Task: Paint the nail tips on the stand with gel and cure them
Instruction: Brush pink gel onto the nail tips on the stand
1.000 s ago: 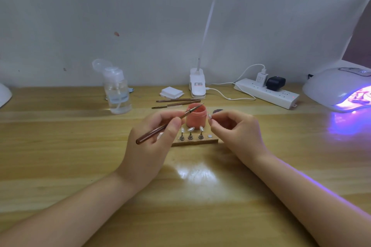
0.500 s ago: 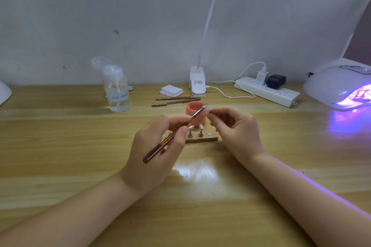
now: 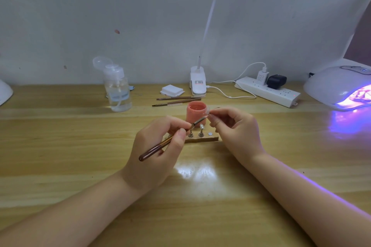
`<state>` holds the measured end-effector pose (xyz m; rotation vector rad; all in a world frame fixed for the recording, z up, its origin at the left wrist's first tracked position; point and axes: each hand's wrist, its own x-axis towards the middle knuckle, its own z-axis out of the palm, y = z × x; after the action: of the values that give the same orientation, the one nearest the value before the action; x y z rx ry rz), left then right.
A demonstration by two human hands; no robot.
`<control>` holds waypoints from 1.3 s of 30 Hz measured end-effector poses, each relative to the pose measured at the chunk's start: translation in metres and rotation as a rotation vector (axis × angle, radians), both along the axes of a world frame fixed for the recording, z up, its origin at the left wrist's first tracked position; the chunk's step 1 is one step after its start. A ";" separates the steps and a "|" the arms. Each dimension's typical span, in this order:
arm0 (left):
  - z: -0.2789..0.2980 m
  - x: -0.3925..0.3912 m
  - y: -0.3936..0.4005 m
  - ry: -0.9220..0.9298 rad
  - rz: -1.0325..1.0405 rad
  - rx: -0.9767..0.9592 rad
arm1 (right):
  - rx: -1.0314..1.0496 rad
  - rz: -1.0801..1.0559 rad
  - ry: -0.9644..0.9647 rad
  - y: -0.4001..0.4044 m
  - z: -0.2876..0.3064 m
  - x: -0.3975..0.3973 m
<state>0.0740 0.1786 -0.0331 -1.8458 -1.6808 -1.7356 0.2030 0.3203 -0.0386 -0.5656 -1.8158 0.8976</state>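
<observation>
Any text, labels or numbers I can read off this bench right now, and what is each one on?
Nothing here reads clearly.
Lamp base: a label with a red line of print, too blurred to read.
Pump bottle: a pale label, blurred.
White charger: grey print, too small.
Power strip: no legible marking.
Curing lamp: a small blue display on top, unreadable.
Gel jar: no label visible.

left hand (image 3: 158, 146) pinching, right hand (image 3: 234, 128) pinching

I see a clear nail tip (image 3: 208, 113) pinched just above the wooden stand (image 3: 202, 138), the brown-handled brush (image 3: 172, 140) slanting up so its bristles meet it. Two more tips sit upright on metal pegs on the stand. Behind stands the open pink gel jar (image 3: 196, 113); the curing lamp (image 3: 339, 88) glows violet far right.
</observation>
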 end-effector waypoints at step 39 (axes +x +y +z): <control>0.004 0.003 -0.002 0.025 0.000 -0.018 | -0.042 0.006 -0.022 0.003 -0.001 -0.001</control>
<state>0.0767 0.1769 -0.0291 -1.8668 -1.6927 -1.6960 0.2023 0.3231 -0.0393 -0.5989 -1.8222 0.9386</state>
